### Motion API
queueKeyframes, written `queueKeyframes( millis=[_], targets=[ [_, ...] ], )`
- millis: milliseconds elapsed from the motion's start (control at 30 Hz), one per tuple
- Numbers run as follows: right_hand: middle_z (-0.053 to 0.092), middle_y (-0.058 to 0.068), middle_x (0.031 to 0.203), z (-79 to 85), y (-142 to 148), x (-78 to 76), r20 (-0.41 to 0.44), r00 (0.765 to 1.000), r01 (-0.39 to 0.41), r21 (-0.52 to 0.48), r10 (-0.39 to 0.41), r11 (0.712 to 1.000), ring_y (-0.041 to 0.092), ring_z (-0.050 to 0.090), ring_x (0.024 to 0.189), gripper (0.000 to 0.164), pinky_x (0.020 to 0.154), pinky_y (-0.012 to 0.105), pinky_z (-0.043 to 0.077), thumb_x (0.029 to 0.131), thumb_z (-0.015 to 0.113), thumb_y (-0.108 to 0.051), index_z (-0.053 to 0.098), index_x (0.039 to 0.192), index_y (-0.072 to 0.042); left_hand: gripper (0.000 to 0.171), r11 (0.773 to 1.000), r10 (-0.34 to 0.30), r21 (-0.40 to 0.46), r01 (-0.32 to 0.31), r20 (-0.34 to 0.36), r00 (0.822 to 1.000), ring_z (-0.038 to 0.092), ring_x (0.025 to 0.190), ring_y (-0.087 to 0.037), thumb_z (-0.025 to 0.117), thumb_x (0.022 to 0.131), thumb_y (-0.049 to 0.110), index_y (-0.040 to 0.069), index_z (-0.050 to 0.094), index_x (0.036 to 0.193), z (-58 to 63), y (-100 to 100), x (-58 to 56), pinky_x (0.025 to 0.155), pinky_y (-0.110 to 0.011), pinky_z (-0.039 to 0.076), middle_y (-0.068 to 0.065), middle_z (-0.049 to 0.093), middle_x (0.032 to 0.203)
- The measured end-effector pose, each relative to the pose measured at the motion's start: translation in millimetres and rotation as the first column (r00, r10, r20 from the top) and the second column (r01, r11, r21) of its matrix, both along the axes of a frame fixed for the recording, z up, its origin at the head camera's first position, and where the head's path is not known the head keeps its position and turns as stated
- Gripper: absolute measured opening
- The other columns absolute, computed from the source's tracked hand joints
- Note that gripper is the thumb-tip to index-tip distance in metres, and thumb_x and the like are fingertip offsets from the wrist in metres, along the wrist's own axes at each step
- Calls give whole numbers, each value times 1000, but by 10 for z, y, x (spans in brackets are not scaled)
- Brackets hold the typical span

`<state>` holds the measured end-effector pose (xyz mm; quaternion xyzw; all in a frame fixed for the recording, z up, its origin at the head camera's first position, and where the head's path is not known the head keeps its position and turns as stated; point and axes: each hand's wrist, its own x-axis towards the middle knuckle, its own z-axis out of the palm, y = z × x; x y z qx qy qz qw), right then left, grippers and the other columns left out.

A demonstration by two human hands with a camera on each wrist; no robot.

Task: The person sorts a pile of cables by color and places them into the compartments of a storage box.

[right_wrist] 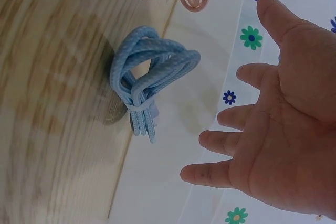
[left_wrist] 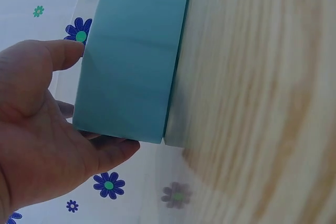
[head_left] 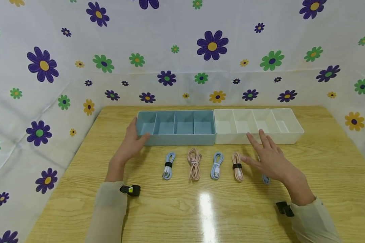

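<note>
At the left end of a blue divided box [head_left: 176, 139], my left hand [head_left: 130, 140] holds the corner, thumb at the front rim and fingers along the end wall. In the left wrist view the hand [left_wrist: 47, 124] curls round that end, with some fingertips hidden behind it. My right hand [head_left: 272, 158], fingers spread, is above the table in front of a white divided box [head_left: 261, 138] and holds nothing. Below it lies a coiled blue cable [right_wrist: 152, 69], mostly hidden by the hand in the head view. A pink cable [head_left: 237, 172] with a black strap lies beside the right thumb.
Left of that pink cable lie a blue cable [head_left: 217, 165], a pink cable [head_left: 194, 165] and a black-strapped blue cable [head_left: 168, 165]. Both boxes stand end to end near the table's [head_left: 170, 212] back edge. A flowered cloth [head_left: 182, 30] hangs behind.
</note>
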<state>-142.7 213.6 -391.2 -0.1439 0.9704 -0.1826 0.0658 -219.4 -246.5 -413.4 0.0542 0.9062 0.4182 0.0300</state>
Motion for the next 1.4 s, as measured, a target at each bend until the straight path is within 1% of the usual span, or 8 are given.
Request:
queueKeyframes(
  millis=[133, 333, 433, 667, 833, 1067, 1267, 1400],
  targets=[
    [-4, 31, 161, -13, 13, -9, 9, 1000, 3, -9, -3, 1000, 59, 6, 143, 87, 102, 80, 15, 98, 52, -56, 14, 160, -9, 80, 999, 16, 44, -18, 30, 999, 5, 150, -42, 45, 105, 27, 6, -11, 158, 4, -31, 6, 117, -60, 11, -24, -3, 163],
    [-1, 33, 160, 6, 19, -2, 1, 1000, -1, -17, 1, 1000, 60, 8, 142, 85, 102, 79, 17, 98, 54, -53, 16, 159, -7, 75, 997, 28, 70, -31, 40, 999, 9, 149, -42, 45, 106, 28, 2, -3, 158, 0, -53, 9, 117, -60, 13, -25, 5, 163],
    [0, 33, 160, 29, 19, 8, 0, 1000, -1, -25, 1, 1000, 60, 9, 142, 84, 103, 78, 17, 98, 56, -51, 17, 159, -6, 76, 996, 29, 83, -33, 43, 999, 10, 149, -43, 45, 106, 30, 1, -2, 158, -8, -60, 8, 117, -60, 14, -26, 6, 162],
    [1, 34, 159, 66, 26, 17, 1, 1000, -1, -33, 1, 999, 59, 10, 142, 83, 104, 77, 17, 99, 57, -47, 18, 159, -5, 80, 995, 43, 91, -47, 48, 998, 14, 148, -42, 47, 104, 37, 4, -1, 159, -31, -90, 23, 116, -61, 16, -24, 8, 163],
    [0, 34, 160, 77, 44, 31, -1, 1000, 2, -38, -2, 999, 59, 9, 142, 83, 105, 76, 15, 99, 57, -47, 17, 159, -5, 80, 992, 37, 118, -44, 63, 997, 13, 148, -43, 48, 104, 38, 7, -1, 159, -30, -118, 25, 116, -61, 17, -24, 7, 163],
    [2, 36, 159, 99, 86, 50, -10, 1000, -7, -61, 6, 998, 60, 11, 141, 81, 104, 76, 17, 99, 58, -43, 17, 158, -5, 74, 986, 34, 157, -51, 110, 993, 28, 139, -48, 47, 105, 32, 10, 3, 160, -40, -181, -10, 110, -61, 29, -30, 12, 160],
    [12, 39, 154, 127, 110, 51, -16, 1000, -18, -61, 17, 998, 62, 21, 136, 79, 99, 75, 29, 99, 60, -38, 19, 157, -2, 73, 987, 31, 155, -48, 112, 993, 37, 132, -45, 47, 105, 34, 11, 6, 160, -36, -210, 22, 103, -56, 38, -31, 18, 157],
    [21, 40, 147, 142, 120, 66, 18, 1000, 8, -86, -6, 996, 58, 42, 123, 77, 92, 70, 41, 99, 60, -37, 21, 156, -2, 74, 989, 32, 138, -45, 99, 995, 39, 131, -43, 47, 104, 40, 13, 8, 160, -7, -194, 37, 102, -54, 39, -29, 23, 155]
  ],
)
